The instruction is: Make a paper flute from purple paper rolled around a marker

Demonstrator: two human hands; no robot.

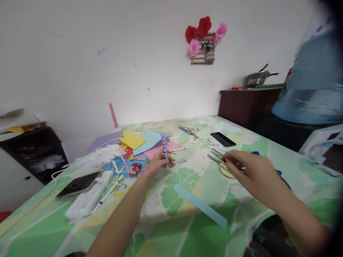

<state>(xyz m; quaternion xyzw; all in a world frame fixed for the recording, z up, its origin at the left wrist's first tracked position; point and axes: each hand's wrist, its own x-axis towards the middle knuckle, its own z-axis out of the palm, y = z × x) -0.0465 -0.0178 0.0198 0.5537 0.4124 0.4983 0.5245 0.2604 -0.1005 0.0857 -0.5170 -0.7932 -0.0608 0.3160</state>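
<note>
My left hand [158,163] is closed around a purple paper strip [164,148] with punched holes, held upright over the table. My right hand [248,169] reaches over a pair of scissors [218,160] with yellowish handles lying on the green tablecloth; its fingers curl down at the handles, and motion blur hides whether they grip. A long light-blue paper strip [199,206] lies flat near the table's front, between my two arms.
Coloured paper sheets [139,141] and white string [100,156] are piled at the left. A phone [78,184] and a white pack [88,200] lie front left, a black phone [223,139] and markers [189,131] at the back. A person in blue [311,82] stands at the right.
</note>
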